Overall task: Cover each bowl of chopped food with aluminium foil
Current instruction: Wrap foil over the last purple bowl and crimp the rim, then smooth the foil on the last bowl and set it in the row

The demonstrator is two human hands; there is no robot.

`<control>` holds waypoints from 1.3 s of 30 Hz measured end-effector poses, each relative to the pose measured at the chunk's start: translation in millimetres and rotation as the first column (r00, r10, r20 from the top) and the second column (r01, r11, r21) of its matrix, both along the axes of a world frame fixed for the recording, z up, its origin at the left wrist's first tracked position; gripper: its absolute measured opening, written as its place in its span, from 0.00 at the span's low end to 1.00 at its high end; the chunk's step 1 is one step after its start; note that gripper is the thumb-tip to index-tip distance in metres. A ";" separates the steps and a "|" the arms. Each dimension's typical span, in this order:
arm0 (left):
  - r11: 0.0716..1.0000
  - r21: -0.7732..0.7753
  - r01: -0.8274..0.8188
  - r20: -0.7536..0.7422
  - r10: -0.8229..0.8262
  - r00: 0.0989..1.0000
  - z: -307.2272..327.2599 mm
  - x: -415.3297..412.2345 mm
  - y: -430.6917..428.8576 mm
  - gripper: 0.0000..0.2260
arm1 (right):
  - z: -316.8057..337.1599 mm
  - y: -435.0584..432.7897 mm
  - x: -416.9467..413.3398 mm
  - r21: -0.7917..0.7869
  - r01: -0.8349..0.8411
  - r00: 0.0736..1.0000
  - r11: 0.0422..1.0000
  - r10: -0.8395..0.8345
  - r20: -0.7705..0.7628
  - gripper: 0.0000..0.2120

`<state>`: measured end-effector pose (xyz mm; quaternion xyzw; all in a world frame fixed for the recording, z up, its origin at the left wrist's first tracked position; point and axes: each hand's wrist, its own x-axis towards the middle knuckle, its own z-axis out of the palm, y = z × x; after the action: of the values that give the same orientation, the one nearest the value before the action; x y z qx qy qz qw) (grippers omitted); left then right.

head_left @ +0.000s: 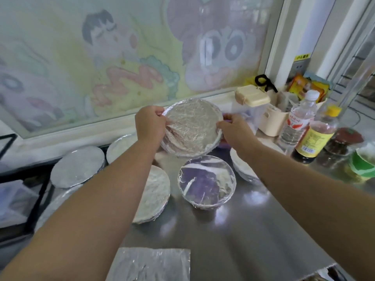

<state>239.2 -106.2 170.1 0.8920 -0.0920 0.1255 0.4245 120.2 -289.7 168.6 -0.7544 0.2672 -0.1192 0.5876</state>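
**Seal the rim all the way round**

We hold the foil-covered bowl (192, 128) clear of the steel counter (253, 230), tilted so its face turns toward us. It sits at 12 o'clock of the group of bowls. Our left hand (151, 123) has its fingers curled, pinching the foil edge at the bowl's 9 o'clock. Our right hand (231, 128) curls round the rim at 3 o'clock. The foil is crinkled but lies flat across the mouth.

To finish this step well, we should press the foil under the lip in short pinches and turn the bowl a little between them. Tugging is the risk, since thin foil is likely to tear at the rim. The 12 and 6 o'clock edges, which neither hand touches, need checking. We should keep the tilt modest so the food does not slide against the cover.

At least 5 other covered bowls (207, 181) lie below, from 4 to 8 o'clock, so a place to set this one down needs choosing with care. A spare foil sheet (150, 264) waits at 6 o'clock.
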 end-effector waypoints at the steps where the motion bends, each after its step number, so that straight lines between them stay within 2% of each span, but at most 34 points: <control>1: 1.000 0.005 -0.015 -0.017 0.015 1.000 -3.8 15.4 1.7 0.12 | -2.4 2.1 14.8 0.022 -0.009 1.000 1.000 0.009 -0.008 0.08; 4: 0.999 0.048 -0.022 -0.075 0.025 0.997 -23.0 56.7 3.6 0.14 | -19.3 6.5 55.4 0.084 -0.015 0.999 0.996 0.018 -0.039 0.08; 8: 0.995 0.102 0.021 -0.136 -0.007 0.991 -53.8 101.0 1.0 0.16 | -48.6 8.6 93.4 0.170 -0.018 0.990 0.985 0.042 -0.137 0.16; 12: 0.978 0.176 0.110 -0.180 -0.078 0.981 -78.9 126.1 -7.5 0.16 | -70.7 5.3 108.6 0.191 -0.018 0.954 0.981 0.074 -0.290 0.10; 15: 0.957 0.242 0.159 -0.205 -0.109 0.973 -97.1 133.9 -12.9 0.17 | -88.5 -0.2 115.2 0.199 -0.016 0.922 0.980 0.092 -0.376 0.15; 18: 0.921 0.322 0.218 -0.248 -0.140 0.959 -112.1 138.4 -15.9 0.18 | -97.8 1.3 119.5 0.188 -0.050 0.914 0.981 0.121 -0.388 0.12; 20: 0.898 0.358 0.254 -0.266 -0.163 0.950 -119.4 141.6 -16.8 0.18 | -99.4 2.5 119.5 0.178 -0.068 0.883 0.982 0.143 -0.448 0.15; 23: 0.887 0.358 0.293 -0.275 -0.200 0.940 -128.1 143.5 -17.9 0.16 | -103.9 3.3 118.5 0.184 -0.116 0.856 0.976 0.193 -0.480 0.09; 25: 0.867 0.379 0.323 -0.246 -0.242 0.938 -131.9 141.6 -18.7 0.13 | -109.4 2.3 119.8 0.188 -0.153 0.861 0.970 0.225 -0.456 0.05; 28: 0.817 0.422 0.392 -0.233 -0.320 0.918 -132.8 137.2 -21.3 0.08 | -112.3 0.3 118.9 0.205 -0.171 0.870 0.964 0.245 -0.428 0.05; 31: 0.778 0.460 0.428 -0.237 -0.357 0.904 -132.8 134.0 -21.8 0.16 | -116.1 -4.2 114.3 0.262 -0.107 0.882 0.959 0.213 -0.420 0.11; 33: 0.761 0.476 0.441 -0.240 -0.370 0.897 -132.6 133.6 -20.1 0.18 | -117.9 -9.3 108.7 0.365 0.014 0.902 0.931 0.146 -0.406 0.14; 35: 0.755 0.488 0.437 -0.235 -0.369 0.899 -131.3 132.5 -17.5 0.20 | -117.3 -15.5 103.5 0.491 0.159 0.920 0.857 0.052 -0.388 0.13; 39: 0.756 0.479 0.446 -0.168 -0.420 0.892 -121.8 114.6 -15.1 0.18 | -116.5 -25.0 101.8 0.640 0.328 0.930 0.694 -0.120 -0.347 0.21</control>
<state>353.8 -121.3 48.3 0.9286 -0.3145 -0.0271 0.1950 222.0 -314.7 52.1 -0.4521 0.4628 0.0244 0.7621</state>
